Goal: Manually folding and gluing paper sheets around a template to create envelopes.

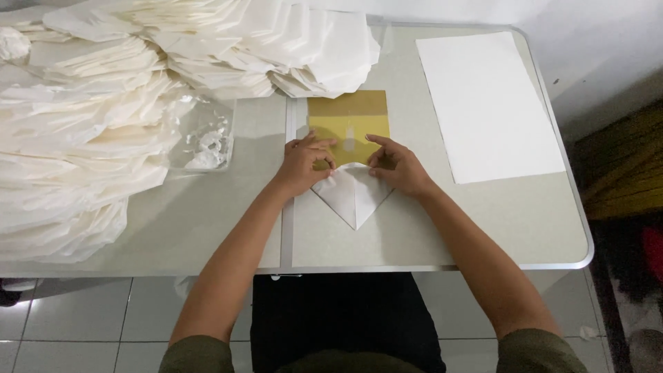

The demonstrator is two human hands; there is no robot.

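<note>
A white paper sheet (353,197), folded to a point toward me, lies on a gold-yellow rectangular card (349,117) at the table's middle. My left hand (305,164) presses and pinches the paper's upper left corner. My right hand (395,164) pinches the upper right corner. Both hands rest on the paper, their fingertips close together over its top edge. The paper's upper part is hidden under my fingers.
A big heap of folded white papers (103,110) covers the table's left and back. A clear plastic bag (207,141) lies beside it. A stack of flat white sheets (487,103) sits at the right. The grey table (483,228) has a metal rim; tiled floor below.
</note>
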